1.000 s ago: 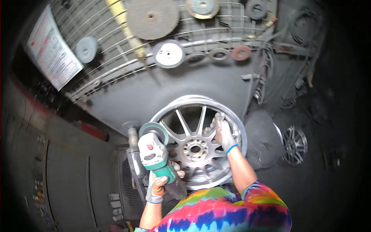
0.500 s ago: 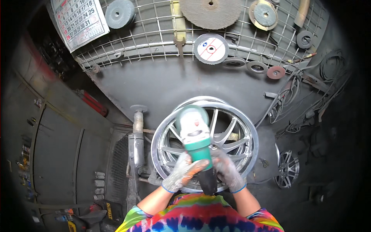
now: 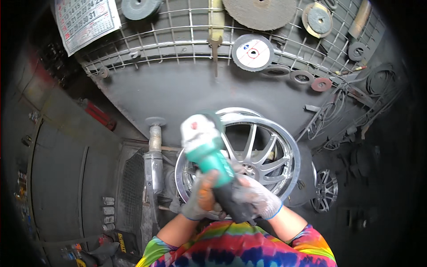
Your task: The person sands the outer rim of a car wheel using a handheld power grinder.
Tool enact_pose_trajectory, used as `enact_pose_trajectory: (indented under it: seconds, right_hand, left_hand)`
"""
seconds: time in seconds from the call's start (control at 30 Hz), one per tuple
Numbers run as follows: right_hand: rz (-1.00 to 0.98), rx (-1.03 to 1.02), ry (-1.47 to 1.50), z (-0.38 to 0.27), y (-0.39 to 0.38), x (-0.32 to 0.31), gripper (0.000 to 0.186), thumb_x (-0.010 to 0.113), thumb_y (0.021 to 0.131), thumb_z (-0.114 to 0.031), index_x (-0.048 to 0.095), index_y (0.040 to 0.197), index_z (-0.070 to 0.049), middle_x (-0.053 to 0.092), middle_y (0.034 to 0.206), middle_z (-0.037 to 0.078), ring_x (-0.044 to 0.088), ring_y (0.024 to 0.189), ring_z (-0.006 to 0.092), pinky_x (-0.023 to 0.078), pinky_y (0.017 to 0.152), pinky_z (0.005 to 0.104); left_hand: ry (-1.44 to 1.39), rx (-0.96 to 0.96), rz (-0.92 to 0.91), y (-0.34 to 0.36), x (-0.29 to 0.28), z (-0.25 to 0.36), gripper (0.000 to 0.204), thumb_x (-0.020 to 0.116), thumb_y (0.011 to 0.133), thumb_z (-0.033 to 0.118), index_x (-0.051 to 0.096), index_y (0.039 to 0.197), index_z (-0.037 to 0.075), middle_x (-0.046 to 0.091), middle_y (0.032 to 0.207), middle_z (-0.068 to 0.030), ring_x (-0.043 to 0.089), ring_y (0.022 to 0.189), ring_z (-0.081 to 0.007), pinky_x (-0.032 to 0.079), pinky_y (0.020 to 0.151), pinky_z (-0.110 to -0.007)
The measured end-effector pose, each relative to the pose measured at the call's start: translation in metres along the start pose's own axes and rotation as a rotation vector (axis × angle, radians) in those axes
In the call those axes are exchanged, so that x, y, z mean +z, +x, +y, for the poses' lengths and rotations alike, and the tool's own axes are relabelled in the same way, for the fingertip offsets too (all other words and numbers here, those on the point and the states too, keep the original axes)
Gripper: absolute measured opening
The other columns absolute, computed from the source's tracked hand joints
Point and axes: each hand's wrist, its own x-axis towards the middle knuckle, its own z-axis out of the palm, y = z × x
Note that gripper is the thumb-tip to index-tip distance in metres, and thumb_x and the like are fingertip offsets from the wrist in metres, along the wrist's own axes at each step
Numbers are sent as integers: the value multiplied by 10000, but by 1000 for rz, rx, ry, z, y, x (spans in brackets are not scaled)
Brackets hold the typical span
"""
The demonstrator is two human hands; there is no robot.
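Both gloved hands are closed around a green, silver and black angle grinder (image 3: pixel 215 164), which tilts with its head up to the left. My left hand (image 3: pixel 200 196) grips the body from the left side, orange-stained glove fingers against the green housing. On the other side, my right hand (image 3: pixel 260 198) wraps the black rear grip. The grinder's head is blurred, so its disc is hard to make out. Beneath it lies a shiny silver alloy wheel (image 3: pixel 291 147) with several spokes, partly covered by the tool and hands.
Left of the wheel stands a bench grinding machine (image 3: pixel 154 173) with a disc on its upper end. A wire grid (image 3: pixel 187 31) at the back carries grinding discs and a wrench (image 3: pixel 215 49). Another silver wheel (image 3: pixel 326 196) sits at the right, below hanging cables (image 3: pixel 333 107).
The grinder has swung leftward and now leans left with its head away from the wheel's centre. Both hands have stayed on it, and the whole view has shifted slightly.
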Motion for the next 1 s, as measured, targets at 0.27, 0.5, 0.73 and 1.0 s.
enact_pose_trajectory:
  seconds: [0.27, 0.5, 0.73, 1.0]
  right_hand:
    - [-66, 129, -5, -27, 29, 60, 709, 598, 944, -500, 374, 1394, 0, 485, 1290, 155, 484, 1202, 157, 411, 1019, 306]
    - [114, 38, 338, -31, -1, 40, 614, 578, 936, -544, 521, 1215, -1, 653, 948, 123, 680, 783, 220, 591, 716, 361]
    - [345, -502, 733, -21, -38, 14, 542, 557, 948, -502, 545, 1221, -34, 679, 971, 125, 707, 794, 252, 619, 720, 392]
    - [-20, -345, 21, -29, 12, 30, 464, 660, 939, -352, 518, 1242, -30, 623, 1080, 82, 655, 863, 184, 556, 774, 329]
  left_hand:
    - [-166, 26, 437, -6, 28, 47, 695, 564, 861, 658, 574, 1082, -1, 634, 857, -154, 654, 780, -307, 567, 717, -451]
    - [-358, -218, 276, 39, 44, 39, 542, 634, 920, 480, 550, 1190, 17, 663, 935, -182, 686, 813, -337, 593, 757, -450]
    - [321, -560, -132, 104, 97, -1, 476, 636, 944, 495, 596, 1171, 79, 635, 986, 0, 607, 789, -71, 509, 708, -212]
    - [-386, -116, -19, 46, 49, 33, 655, 625, 886, 591, 569, 1179, 8, 676, 990, -167, 659, 959, -353, 557, 858, -504]
